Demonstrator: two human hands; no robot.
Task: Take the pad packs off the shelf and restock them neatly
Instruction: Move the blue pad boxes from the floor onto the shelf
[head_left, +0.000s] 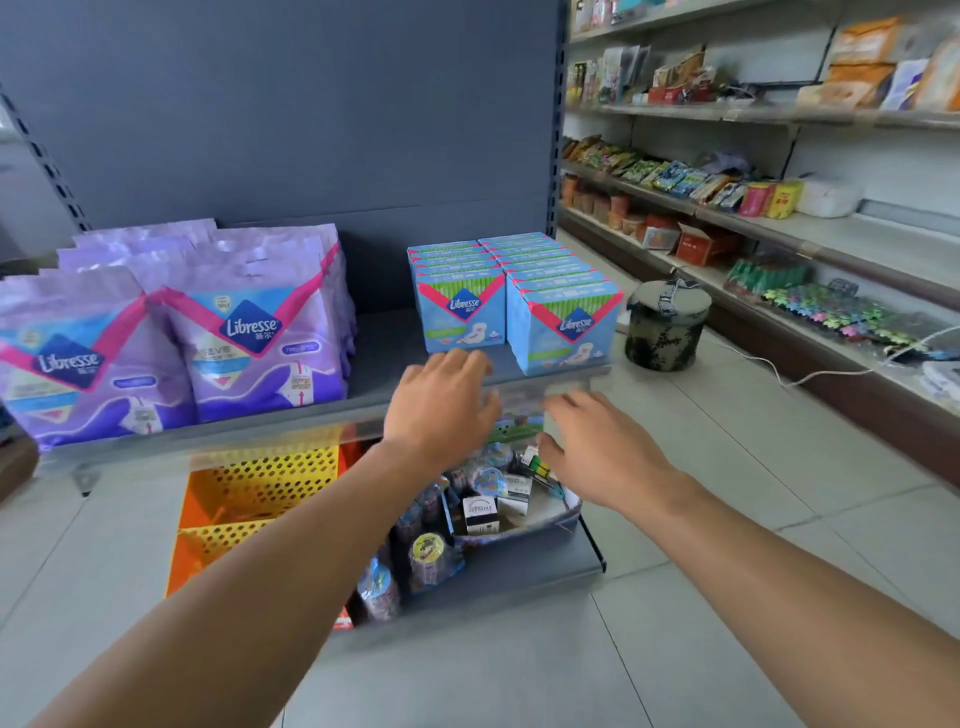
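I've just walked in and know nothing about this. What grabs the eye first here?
Two bare arms reach forward, the left hand and right hand both open in front of the shelf. On it, purple packs stand at the left and two rows of blue packs at the right. Below the shelf sits an orange basket.

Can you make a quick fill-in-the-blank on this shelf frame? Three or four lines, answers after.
1. The blue pad boxes stand in ____ rows running front to back.
2. The purple pad bags sit to the ____ of the blue boxes on the shelf.
3. The left hand and the right hand hold ____.
4. The yellow perforated basket sits ____ the pad shelf.

Answers: two; left; nothing; below
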